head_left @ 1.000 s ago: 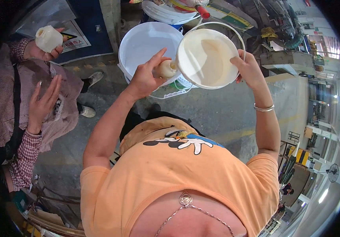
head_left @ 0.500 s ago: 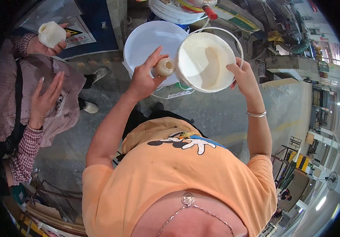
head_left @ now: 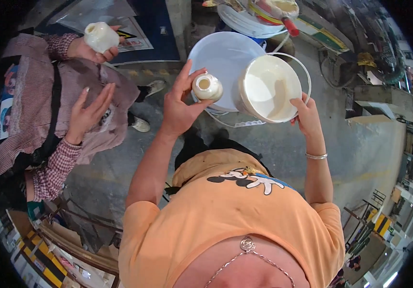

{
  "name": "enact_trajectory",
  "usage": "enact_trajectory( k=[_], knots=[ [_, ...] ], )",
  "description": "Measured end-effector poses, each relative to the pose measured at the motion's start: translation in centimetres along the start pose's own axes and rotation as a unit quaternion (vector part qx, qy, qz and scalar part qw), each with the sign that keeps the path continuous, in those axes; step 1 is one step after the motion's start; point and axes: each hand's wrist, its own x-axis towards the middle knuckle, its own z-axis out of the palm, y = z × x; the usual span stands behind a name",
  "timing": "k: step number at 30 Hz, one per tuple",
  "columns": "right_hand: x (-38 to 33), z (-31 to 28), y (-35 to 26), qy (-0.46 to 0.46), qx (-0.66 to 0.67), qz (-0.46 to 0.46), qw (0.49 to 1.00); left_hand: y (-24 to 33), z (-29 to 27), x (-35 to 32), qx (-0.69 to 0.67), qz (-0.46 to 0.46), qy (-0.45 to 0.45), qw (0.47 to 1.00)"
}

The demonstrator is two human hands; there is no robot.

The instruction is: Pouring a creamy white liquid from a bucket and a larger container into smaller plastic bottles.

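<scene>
My left hand (head_left: 180,108) is closed around a small round, narrow-necked ceramic vase (head_left: 214,91), thumb below and fingers behind. Its cream surface shines as if wet, and its round mouth faces up toward me. To the right, my right hand (head_left: 307,115) grips the rim of a white bucket (head_left: 254,89), thumb over the edge. The bucket tilts slightly, with pale liquid pooled on its right side and its wire handle raised. Both are held over or near a wide white tub (head_left: 230,45); the vase and bucket do not touch.
At the left a co-worker in a checked shirt and pink apron holds a similar cream vase (head_left: 101,37); their other hand (head_left: 88,115) is held open. White buckets (head_left: 245,21) stand behind the tub, with a red-handled tool (head_left: 290,27) on top. Concrete floor (head_left: 350,149) lies around.
The vase in my left hand has turned so its mouth faces up toward me instead of toward the bucket, and sits farther from the bucket. The whole view has shifted, moving everything rightward.
</scene>
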Motion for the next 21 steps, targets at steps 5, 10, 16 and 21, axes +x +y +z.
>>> enact_trajectory(
  k=[5,10,16,21],
  knots=[
    [1.0,0.9,2.0,0.002,0.011,0.002,1.0,0.9,-0.7,0.1,-0.008,0.024,0.008,1.0],
    [0.8,1.8,1.6,-0.016,0.009,-0.006,1.0,1.5,-2.1,-1.5,0.03,-0.026,0.023,0.999],
    [0.5,1.7,2.0,-0.001,-0.004,0.0,1.0,0.9,-1.6,-3.3,0.033,-0.101,0.038,0.994],
    [2.7,1.7,2.2,-0.01,-0.005,0.001,1.0,-0.7,-0.5,-3.9,-0.02,-0.126,0.054,0.99]
  ],
)
